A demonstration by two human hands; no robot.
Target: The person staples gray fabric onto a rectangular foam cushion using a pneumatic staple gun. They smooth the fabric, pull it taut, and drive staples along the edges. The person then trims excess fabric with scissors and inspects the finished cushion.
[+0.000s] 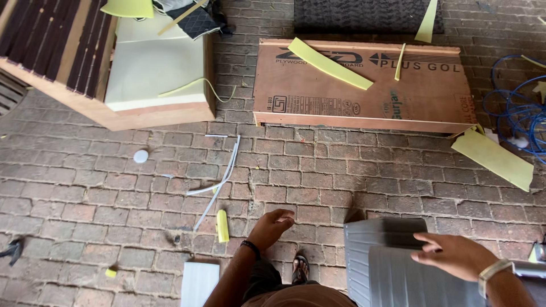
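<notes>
My left hand hangs over the brick floor with its fingers loosely curled and nothing in it; a dark band sits on its wrist. A small yellow foam offcut lies just to its left. My right hand rests flat with spread fingers on top of grey ribbed sheets at the lower right. A watch with a pale strap is on that wrist. My sandalled foot shows between the hands.
A plywood board lies ahead with yellow foam strips on it. At upper left is a wooden frame with a foam pad. A blue cable coil, a yellow foam piece, white strips and a white disc lie about.
</notes>
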